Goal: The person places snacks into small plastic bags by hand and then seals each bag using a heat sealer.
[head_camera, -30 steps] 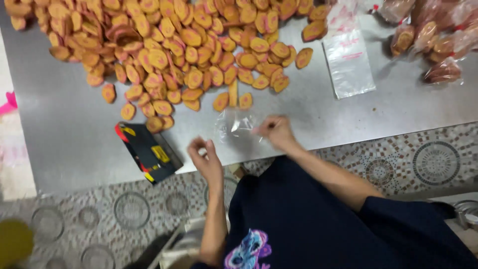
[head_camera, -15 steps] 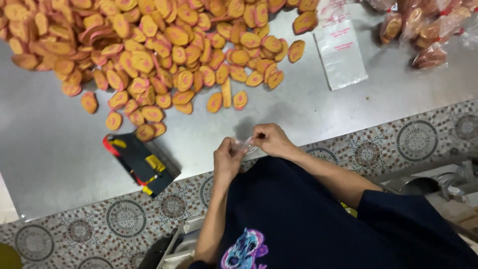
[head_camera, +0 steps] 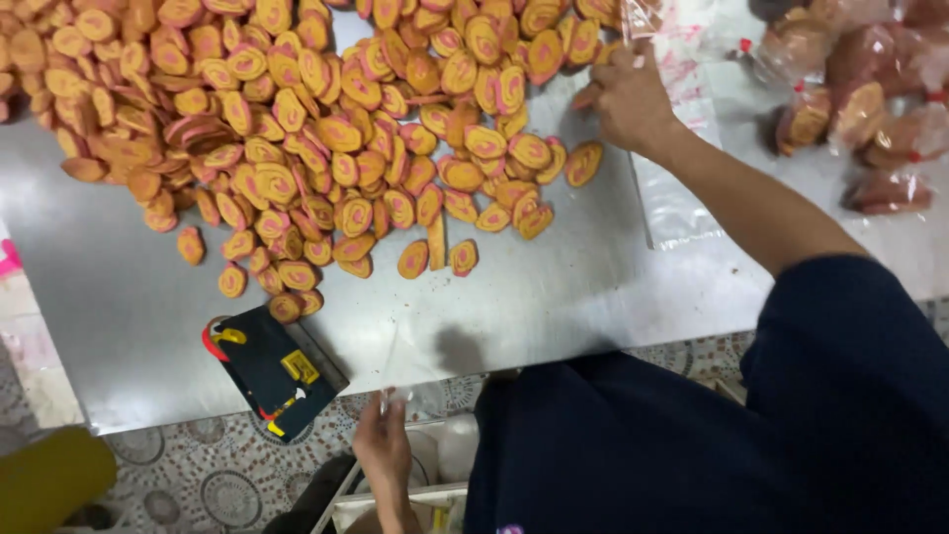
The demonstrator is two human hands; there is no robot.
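The right hand (head_camera: pixel 633 99) is reaching over the steel tabletop (head_camera: pixel 554 287), fingers curling at the heaped oval biscuits (head_camera: pixel 326 129) (orange, pink-swirled); the left hand (head_camera: pixel 384 450) is pinching a thin clear bag (head_camera: pixel 410 371) at the tabletop's near edge.

Clear flat bags (head_camera: pixel 682 188) mid-table; filled red-tied bags (head_camera: pixel 870 109) far right.

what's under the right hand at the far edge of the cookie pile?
The right hand rests on spiral cookies beside a stack of clear bags on the steel table. Whatever lies beneath its palm is covered.
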